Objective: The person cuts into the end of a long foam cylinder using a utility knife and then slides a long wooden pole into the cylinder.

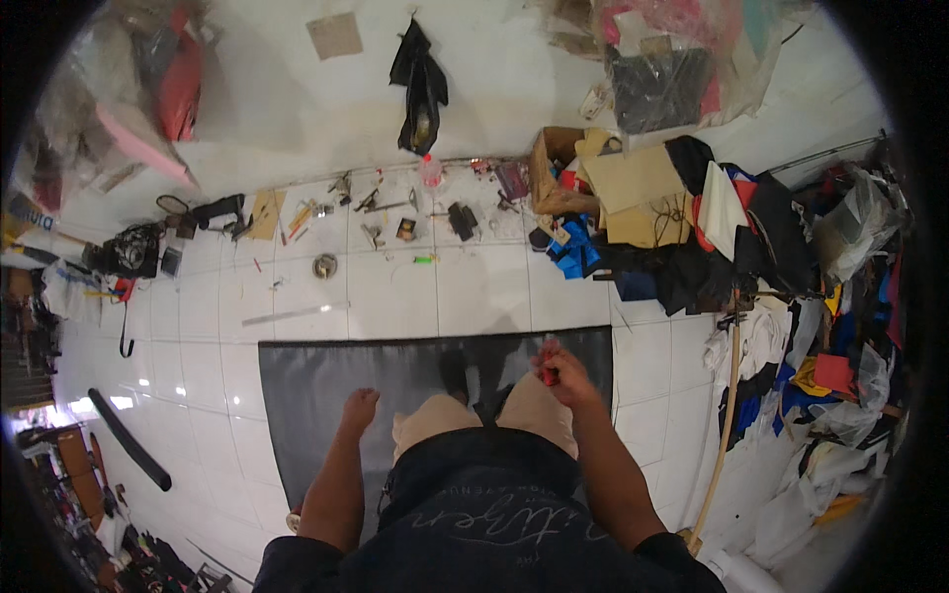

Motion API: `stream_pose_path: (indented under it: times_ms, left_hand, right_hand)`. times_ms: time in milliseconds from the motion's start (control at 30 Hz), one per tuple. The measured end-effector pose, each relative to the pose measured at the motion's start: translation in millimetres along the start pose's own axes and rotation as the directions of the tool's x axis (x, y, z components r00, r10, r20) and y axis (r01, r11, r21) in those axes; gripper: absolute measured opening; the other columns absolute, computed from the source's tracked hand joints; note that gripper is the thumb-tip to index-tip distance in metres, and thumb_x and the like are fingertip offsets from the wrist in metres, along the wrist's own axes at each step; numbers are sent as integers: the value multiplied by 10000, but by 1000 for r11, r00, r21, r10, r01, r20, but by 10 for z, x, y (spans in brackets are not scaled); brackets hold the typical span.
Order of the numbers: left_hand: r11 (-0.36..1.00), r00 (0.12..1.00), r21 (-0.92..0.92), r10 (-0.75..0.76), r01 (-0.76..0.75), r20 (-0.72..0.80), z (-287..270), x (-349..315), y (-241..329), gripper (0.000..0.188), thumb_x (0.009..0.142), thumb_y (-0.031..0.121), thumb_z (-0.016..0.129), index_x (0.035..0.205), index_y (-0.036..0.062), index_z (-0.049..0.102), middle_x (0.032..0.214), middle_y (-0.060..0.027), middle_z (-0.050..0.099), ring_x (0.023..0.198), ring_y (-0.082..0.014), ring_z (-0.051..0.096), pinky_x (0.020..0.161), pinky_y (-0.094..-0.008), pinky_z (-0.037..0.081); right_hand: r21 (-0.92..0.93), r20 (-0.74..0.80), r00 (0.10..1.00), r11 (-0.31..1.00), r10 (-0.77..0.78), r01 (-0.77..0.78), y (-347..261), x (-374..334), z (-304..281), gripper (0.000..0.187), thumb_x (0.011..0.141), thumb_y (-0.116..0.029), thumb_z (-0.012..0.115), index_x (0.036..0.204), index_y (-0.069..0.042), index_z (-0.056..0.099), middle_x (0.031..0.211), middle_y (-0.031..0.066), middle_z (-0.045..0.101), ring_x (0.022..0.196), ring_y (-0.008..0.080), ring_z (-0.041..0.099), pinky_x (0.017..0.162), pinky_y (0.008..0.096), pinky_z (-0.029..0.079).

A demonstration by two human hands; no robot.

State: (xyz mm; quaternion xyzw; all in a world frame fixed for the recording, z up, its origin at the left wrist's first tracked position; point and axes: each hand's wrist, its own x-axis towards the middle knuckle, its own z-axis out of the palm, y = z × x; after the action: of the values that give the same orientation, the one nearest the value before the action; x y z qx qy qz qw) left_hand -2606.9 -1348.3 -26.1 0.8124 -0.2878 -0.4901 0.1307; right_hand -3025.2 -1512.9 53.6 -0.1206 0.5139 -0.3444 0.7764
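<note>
A dark grey sheet (326,395) with a black upper edge lies flat on the white tiles under my legs. Above its left part hangs my left hand (363,407), curled into a fist, with nothing seen sticking out of it. My right hand (565,378) is over the sheet's right part, near my right knee. Its fingers are closed round a small red object (550,376); the exact kind is too small and blurred to tell. Past the far edge of the sheet, a long metal ruler (295,314) rests on the tiles.
Small tools, a clear bottle (431,173) and a round tin (324,265) are spread along the wall. A cardboard box (550,173) and heaped fabric (672,267) stand at the right, beside a long wooden stick (720,445). A black roll (129,440) lies at the left.
</note>
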Motion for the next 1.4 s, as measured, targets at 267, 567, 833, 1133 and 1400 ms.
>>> stream_pose_path:
  times_ms: [267,567,833,1133,1400]
  left_hand:
    - [959,963,-98,257,-265,-82,489,923,2254,366,901,287,553,1110,-8,607,1049,-187,649,998,-342,613,876,-407,465]
    - [914,862,-48,396,-403,315,4007,690,3020,430,846,343,615,1195,94,584,1375,-139,432,1292,-318,378,1051,-426,302]
    - [953,908,-299,168,-50,384,3719,1363,4034,480,777,283,625,1242,191,548,1318,-96,439,1240,-376,344,967,-580,272]
    - [889,962,-449,43,86,270,3892,1355,4222,388,805,311,582,1166,167,584,1254,-49,492,1175,-298,415,954,-510,301]
    - [749,999,-661,24,-47,-44,3968,1406,4369,412,716,240,589,1108,115,587,1135,-122,522,1059,-345,450,881,-511,301]
  right_hand:
    - [-425,50,920,842,389,-333,-735,1227,448,229,862,-45,577,1087,-15,546,1040,114,569,966,229,609,782,363,533]
    - [-668,14,833,625,553,-404,-605,4738,-382,374,879,-171,601,1207,-5,536,1036,57,613,924,147,595,754,301,509]
    - [-867,343,935,415,95,276,-430,7151,-575,80,852,-62,626,893,-13,577,785,43,596,727,107,588,613,273,511]
    - [-916,387,921,129,41,380,-360,8304,-455,234,778,-141,705,901,-15,550,734,82,614,602,158,585,577,304,473]
    - [-914,404,914,-23,38,405,-49,8561,-278,412,814,-199,735,1035,-24,435,838,104,589,724,156,618,546,296,497]
